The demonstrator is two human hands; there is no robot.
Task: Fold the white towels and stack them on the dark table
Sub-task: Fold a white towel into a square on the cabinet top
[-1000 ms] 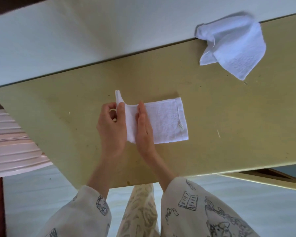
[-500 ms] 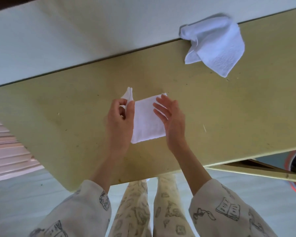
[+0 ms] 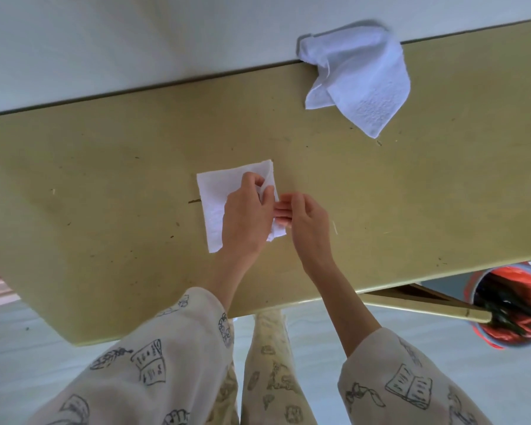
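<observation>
On the olive-yellow table (image 3: 105, 210), near its middle and close to the person's side, lies the small folded towel (image 3: 215, 204), a white square of several layers. The left hand (image 3: 246, 222) covers its right half, with thumb and fingers curled round the layered right edge and pinching it. The right hand (image 3: 307, 228) sits just beside that edge, its fingers loosely curled toward the left hand; whether they hold any cloth cannot be told, since the fingertips are partly hidden. A second, crumpled towel (image 3: 359, 84) lies well apart at the far edge of the table, against the pale wall (image 3: 135, 41). A red bucket (image 3: 509, 305) stands on the floor beyond the near right corner. The step in hand appears to be the closing of the last fold. To do it well, keep the pinched layers together so no inner ply slips out, and bring the right edge flush with the layers beneath before letting go. Press the fold flat with straight fingers, working from the crease outward, since terry cloth tends to spring back. Check that all four corners line up, because an uneven square will make an unstable base for a stack. No stack is visible yet, and the crumpled towel is not yet folded, so the task is likely at an early or middle stage.
</observation>
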